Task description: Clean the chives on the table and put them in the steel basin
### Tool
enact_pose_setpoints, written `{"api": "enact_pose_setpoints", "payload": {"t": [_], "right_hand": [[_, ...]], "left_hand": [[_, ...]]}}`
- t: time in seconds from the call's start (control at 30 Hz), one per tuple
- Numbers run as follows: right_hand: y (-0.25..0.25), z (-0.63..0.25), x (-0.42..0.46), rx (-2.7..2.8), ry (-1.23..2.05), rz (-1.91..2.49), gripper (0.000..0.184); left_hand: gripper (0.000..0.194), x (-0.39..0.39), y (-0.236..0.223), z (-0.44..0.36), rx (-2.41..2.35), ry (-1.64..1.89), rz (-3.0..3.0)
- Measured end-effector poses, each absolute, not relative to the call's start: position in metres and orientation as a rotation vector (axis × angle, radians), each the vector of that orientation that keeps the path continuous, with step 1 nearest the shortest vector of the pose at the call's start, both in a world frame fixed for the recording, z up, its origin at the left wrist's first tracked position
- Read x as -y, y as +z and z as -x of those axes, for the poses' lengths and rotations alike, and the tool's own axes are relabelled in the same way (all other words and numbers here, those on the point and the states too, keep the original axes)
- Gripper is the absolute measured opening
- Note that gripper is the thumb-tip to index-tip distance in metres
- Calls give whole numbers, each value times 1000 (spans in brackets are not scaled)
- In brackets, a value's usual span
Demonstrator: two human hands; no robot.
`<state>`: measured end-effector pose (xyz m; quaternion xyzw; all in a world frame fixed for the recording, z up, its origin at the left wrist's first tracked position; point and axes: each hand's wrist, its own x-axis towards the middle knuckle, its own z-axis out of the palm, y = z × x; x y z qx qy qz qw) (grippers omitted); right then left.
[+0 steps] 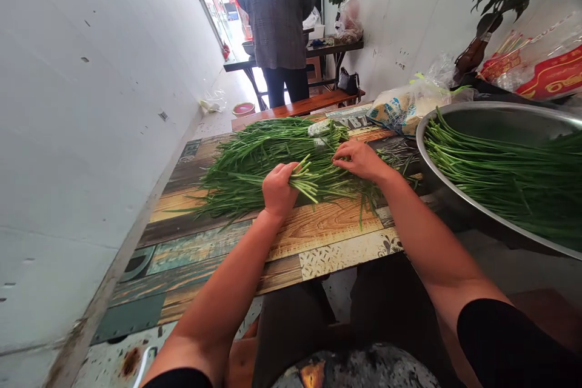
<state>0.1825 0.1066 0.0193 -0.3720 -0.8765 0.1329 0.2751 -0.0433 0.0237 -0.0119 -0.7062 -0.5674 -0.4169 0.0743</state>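
Note:
My left hand (279,189) is wrapped round a small bunch of garlic chives (305,183), the pale cut ends pointing right. Close by, my right hand (359,159) is closed in a pinch at the stem ends of the pile; whatever is between its fingertips is too small to make out. The large pile of garlic chives (254,151) lies beyond and under both hands, leaves spread to the left. A whitish band (319,128) wraps part of the pile near its stem ends. Loose trimmings (395,154) are scattered to the right of my right hand.
A big metal basin (421,148) of garlic chives (491,163) stands at the right. Plastic bags (404,106) and a potted plant (488,21) are behind it. The patchwork-patterned table (191,248) runs along a white wall. A person (282,12) stands beyond, by another table (336,48).

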Motion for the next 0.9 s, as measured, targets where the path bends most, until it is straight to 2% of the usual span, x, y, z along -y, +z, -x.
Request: {"api": "enact_pose_setpoints", "payload": {"t": [0.17, 0.33, 0.4, 0.57, 0.73, 0.9], "right_hand": [[15, -181, -108, 2391, 305, 1113, 19], [16, -181, -108, 2465, 278, 1091, 9], [19, -181, -106, 2373, 371, 1044, 9], [30, -174, -96, 2185, 727, 838, 18], [28, -163, -89, 2170, 757, 766, 20], [25, -161, -92, 1972, 740, 921, 29]], "left_hand": [[21, -25, -13, 44, 1655, -1291, 2091], [21, -25, -15, 44, 1680, -1286, 2079], [22, -24, -14, 43, 1684, -1291, 2092], [26, -22, -9, 41, 1562, -1294, 2207], [22, -21, -7, 39, 1448, -1173, 2313], [19, -22, -8, 38, 1444, -1134, 2294]]}}
